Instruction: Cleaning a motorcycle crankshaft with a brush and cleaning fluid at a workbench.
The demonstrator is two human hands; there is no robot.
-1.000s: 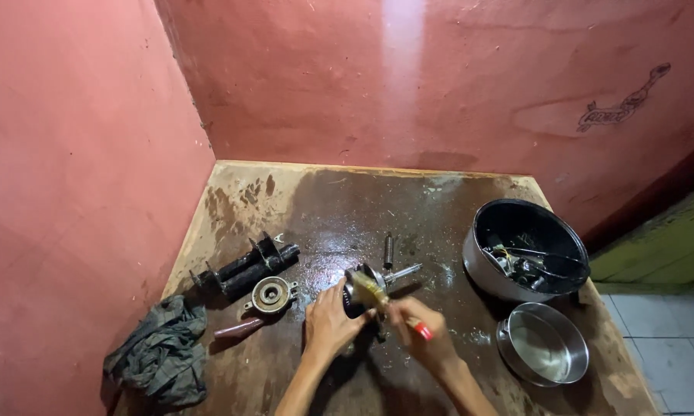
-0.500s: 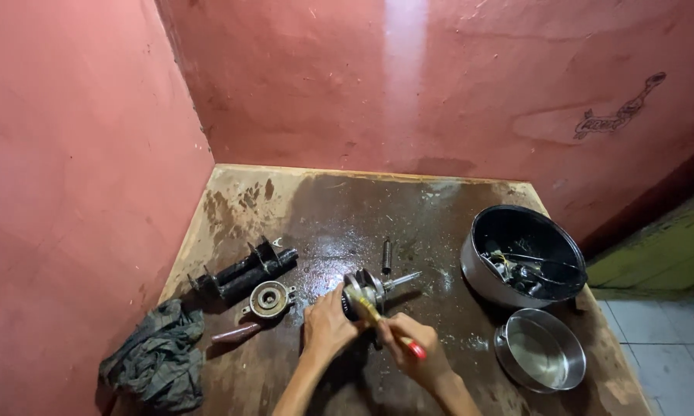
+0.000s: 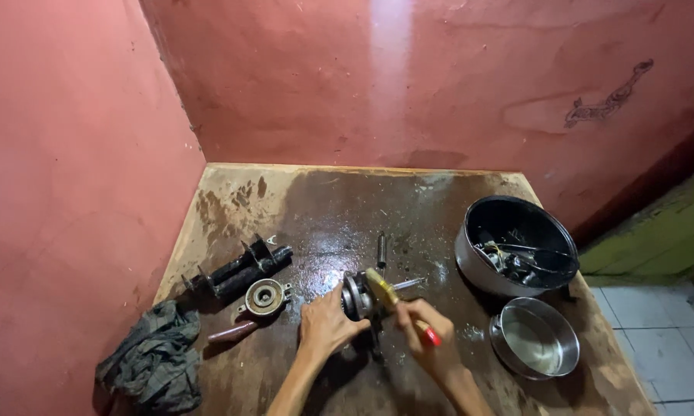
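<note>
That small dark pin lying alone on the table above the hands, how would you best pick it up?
Pinch the small dark pin across its middle, coming straight down from above. It lies flat on the wet table, its long axis pointing away from the person, with open space on both sides, so fingers fit either side of the narrow shaft.

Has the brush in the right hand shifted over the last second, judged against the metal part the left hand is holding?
Yes. The brush in the right hand has swung its bristle end up and left, onto the top of the metal part gripped by the left hand.
</note>
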